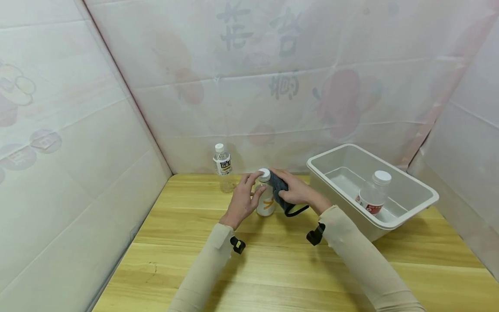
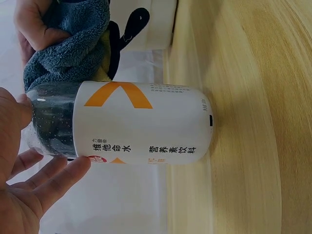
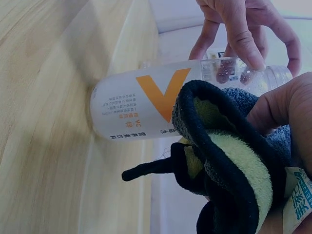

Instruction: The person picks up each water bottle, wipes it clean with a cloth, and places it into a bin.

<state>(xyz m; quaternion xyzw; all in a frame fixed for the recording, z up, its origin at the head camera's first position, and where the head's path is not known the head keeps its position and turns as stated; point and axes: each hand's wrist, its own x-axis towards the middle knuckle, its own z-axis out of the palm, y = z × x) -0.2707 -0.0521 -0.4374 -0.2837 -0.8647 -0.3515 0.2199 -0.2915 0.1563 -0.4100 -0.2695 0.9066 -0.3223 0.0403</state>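
A clear drink bottle (image 1: pixel 266 207) with a white cap and a white label marked with an orange V stands upright on the table. My left hand (image 1: pixel 241 200) holds it around the top, with the thumb at the shoulder and a finger by the cap. On the bottle's other side, my right hand (image 1: pixel 298 189) grips a bunched dark grey-blue towel (image 2: pixel 73 46) with a yellow-green underside and black edging. In the left wrist view the towel lies against the bottle's upper part. The edging ends in a black loop (image 3: pixel 146 168) that hangs free.
Behind my left hand stands another clear bottle (image 1: pixel 225 167) with a white cap. To the right sits a white plastic bin (image 1: pixel 331 186) holding a bottle (image 1: pixel 374 195) with a red and white label. Printed cloth walls (image 1: pixel 249 117) enclose the wooden table (image 1: pixel 187 260).
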